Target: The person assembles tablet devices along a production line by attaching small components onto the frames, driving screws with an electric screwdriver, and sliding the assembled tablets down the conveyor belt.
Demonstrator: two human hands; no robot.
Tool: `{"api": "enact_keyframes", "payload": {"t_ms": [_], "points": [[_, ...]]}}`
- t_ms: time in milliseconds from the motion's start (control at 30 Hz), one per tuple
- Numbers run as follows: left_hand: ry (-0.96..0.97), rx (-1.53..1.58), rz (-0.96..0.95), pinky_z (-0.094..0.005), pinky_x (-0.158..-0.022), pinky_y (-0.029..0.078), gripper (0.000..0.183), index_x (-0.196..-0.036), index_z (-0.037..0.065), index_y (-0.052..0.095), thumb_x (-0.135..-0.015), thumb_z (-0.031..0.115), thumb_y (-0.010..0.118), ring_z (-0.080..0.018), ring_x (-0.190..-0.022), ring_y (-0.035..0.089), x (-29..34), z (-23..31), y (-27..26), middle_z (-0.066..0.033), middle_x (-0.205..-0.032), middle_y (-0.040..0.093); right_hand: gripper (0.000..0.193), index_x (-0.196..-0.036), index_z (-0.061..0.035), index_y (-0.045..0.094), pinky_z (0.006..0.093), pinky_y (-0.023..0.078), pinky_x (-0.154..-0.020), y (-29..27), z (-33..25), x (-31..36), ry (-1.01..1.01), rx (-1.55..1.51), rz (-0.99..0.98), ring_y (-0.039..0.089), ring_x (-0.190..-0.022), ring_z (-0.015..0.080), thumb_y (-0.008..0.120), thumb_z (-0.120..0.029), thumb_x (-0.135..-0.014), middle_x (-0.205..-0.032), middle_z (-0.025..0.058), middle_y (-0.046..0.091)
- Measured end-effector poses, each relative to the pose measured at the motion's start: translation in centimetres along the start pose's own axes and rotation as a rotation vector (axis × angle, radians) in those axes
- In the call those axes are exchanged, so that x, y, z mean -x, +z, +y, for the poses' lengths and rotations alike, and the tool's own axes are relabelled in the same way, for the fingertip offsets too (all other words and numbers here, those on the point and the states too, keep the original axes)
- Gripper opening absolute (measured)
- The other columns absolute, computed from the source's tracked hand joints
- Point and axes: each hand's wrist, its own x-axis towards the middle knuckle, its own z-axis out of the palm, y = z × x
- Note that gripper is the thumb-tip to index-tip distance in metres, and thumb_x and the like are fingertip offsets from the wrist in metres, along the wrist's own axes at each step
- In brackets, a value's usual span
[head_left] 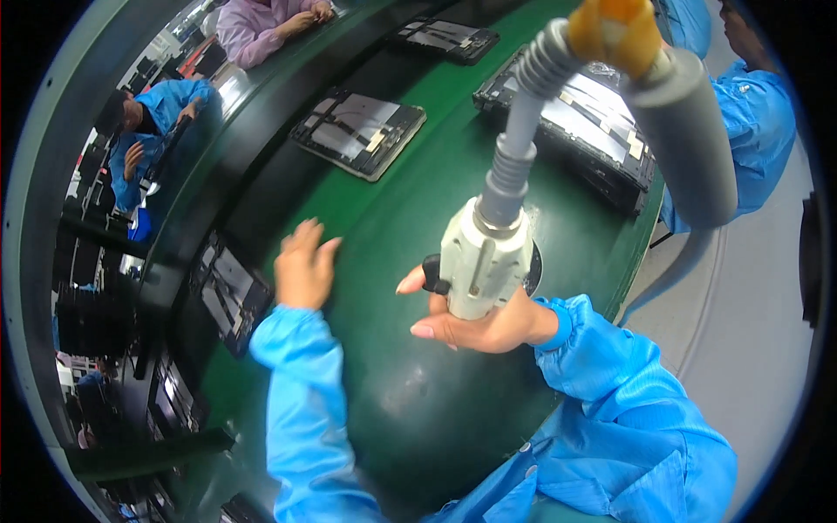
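A white air gun (488,257) with a black trigger is gripped in my right hand (493,327), above the green bench. It is joined to a grey ribbed hose (523,113), and its working end is hidden below the hand. My left hand (305,266) reaches over the bench with its thumb apart from the fingers, holding nothing. Next to it on the left lies an opened tablet (228,292) with its inner parts showing. Farther off, a second opened tablet (357,132) lies on the green surface, apart from both hands.
A stack of opened tablets (584,122) stands at the far right of the bench; another tablet (446,39) lies at the back. Thick grey foam (684,139) wraps the tool's line, with yellow tape (613,35) above. A dark raised ledge (235,131) runs along the left. Co-workers sit beyond and at right.
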Motion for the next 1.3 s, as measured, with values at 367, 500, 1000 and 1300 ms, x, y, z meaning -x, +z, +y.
{"api": "enact_keyframes", "payload": {"t_ms": [367, 500, 1000, 1300], "points": [[0.192, -0.159, -0.249, -0.0384, -0.080, 0.049, 0.043, -0.104, -0.002, 0.057, -0.064, 0.013, 0.064, -0.0335, -0.088, 0.060, -12.5, -0.4, 3.6, -0.0188, -0.104, 0.058, 0.040, -0.114, -0.0030, 0.050, 0.0227, 0.040, -0.046, -2.0, 0.6, 0.4, -0.196, -0.048, 0.134, 0.050, -0.051, 0.0067, 0.067, -0.005, -0.078, -0.060, -0.0012, 0.052], [0.221, -0.237, 0.062, -0.0374, -0.086, 0.047, 0.046, -0.108, -0.005, 0.053, -0.063, 0.003, 0.058, -0.0345, -0.099, 0.057, -6.3, 1.8, 2.7, -0.0206, -0.113, 0.054, 0.039, -0.112, -0.0023, 0.050, 0.0219, 0.039, -0.052, -2.8, -1.2, 0.4, -0.094, -0.128, 0.179, 0.048, -0.055, 0.0040, 0.067, -0.003, -0.077, -0.064, -0.0028, 0.052], [0.107, 0.182, 0.115, -0.0378, -0.074, 0.043, 0.026, -0.097, -0.003, 0.061, -0.072, -0.006, 0.056, -0.0302, -0.077, 0.060, 16.6, 15.3, -2.5, -0.0157, -0.089, 0.064, 0.024, -0.092, 0.0017, 0.055, 0.0242, 0.044, -0.040, -7.0, 3.0, -6.6, -0.308, 0.107, 0.289, 0.054, -0.048, 0.0096, 0.066, -0.001, -0.071, -0.071, 0.0060, 0.056], [-0.673, 0.776, 0.373, -0.0238, -0.071, 0.046, 0.019, -0.100, -0.007, 0.058, -0.087, 0.006, 0.056, -0.0131, -0.069, 0.056, 16.0, 12.5, -3.6, -0.0101, -0.082, 0.063, 0.022, -0.090, 0.0023, 0.055, 0.0232, 0.041, -0.040, -7.0, 3.8, -6.7, -0.278, 0.152, 0.312, 0.052, -0.042, 0.0090, 0.067, -0.001, -0.072, -0.055, 0.0025, 0.054]]}}
